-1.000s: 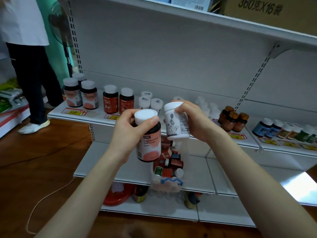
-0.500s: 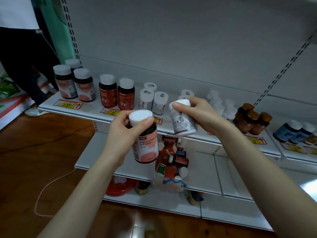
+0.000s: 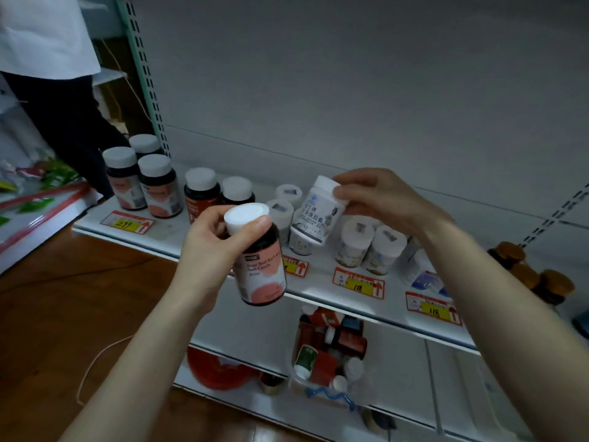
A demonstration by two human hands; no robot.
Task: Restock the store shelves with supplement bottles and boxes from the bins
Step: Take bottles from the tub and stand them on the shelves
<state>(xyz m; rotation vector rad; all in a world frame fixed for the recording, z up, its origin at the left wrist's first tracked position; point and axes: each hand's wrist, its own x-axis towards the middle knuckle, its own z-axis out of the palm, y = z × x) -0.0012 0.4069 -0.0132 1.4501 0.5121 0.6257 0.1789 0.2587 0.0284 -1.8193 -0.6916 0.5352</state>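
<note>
Presently, a dark bottle [image 3: 259,266] with a white cap is gripped upright by the left hand [image 3: 210,250], before the front edge of the shelf [image 3: 178,231]. A white bottle [image 3: 318,215] is pinched, tilted, by the right hand [image 3: 379,199] above the shelved white jars [image 3: 353,244]. Labels are blurred; the contents of the bin [image 3: 328,397] are indistinct.

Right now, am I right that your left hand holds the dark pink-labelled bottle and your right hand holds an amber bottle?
Not quite: in the head view the right hand holds a white bottle, not an amber one. The left hand does hold the dark pink-labelled bottle.
</note>
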